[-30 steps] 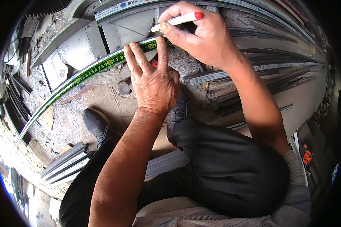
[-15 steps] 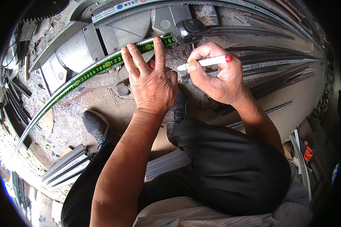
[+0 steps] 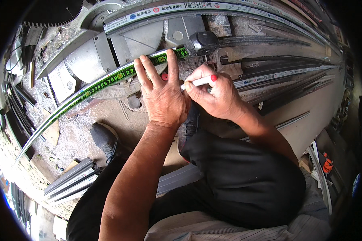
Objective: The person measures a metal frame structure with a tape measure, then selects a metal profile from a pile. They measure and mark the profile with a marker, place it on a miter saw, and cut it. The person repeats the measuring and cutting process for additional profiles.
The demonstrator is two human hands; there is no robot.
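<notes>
Green tape (image 3: 107,80) could slip if our left hand (image 3: 163,100), spread across it, lifts; our right hand (image 3: 219,96) pinches a marker (image 3: 202,81).

With the left hand (image 3: 165,98) at dial centre, lying on the tape-measure blade (image 3: 104,83): tape-measure case (image 3: 203,43) at one o'clock, marker (image 3: 203,81) in the right hand (image 3: 218,96) at three, left shoe (image 3: 102,136) at eight, circular-saw blade (image 3: 54,14) at ten.
</notes>
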